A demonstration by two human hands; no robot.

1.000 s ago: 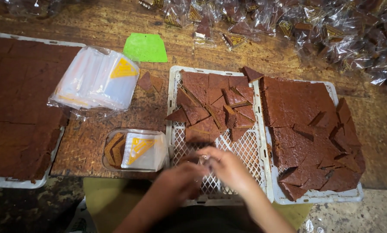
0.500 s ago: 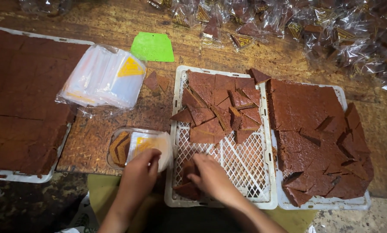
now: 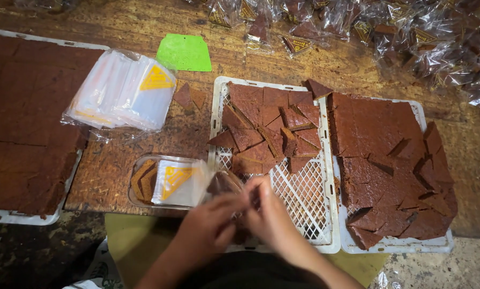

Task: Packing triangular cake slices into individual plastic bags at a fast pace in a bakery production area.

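Head view, lower centre of frame: I see left hand (image 3: pixel 205 233) and right hand (image 3: pixel 272 217) together again, fingers pinched on small clear bag (image 3: pixel 225 183) holding brown triangular piece. Half second back left hand was at clear tub (image 3: pixel 143 184) of printed sleeves, lower left; now off it, so I read bag as fetched and piece going in. White lattice tray (image 3: pixel 304 192) half bare under hands; cut triangles (image 3: pixel 267 128) heaped at its upper end. Sleeve stack (image 3: pixel 122 91) upper left.
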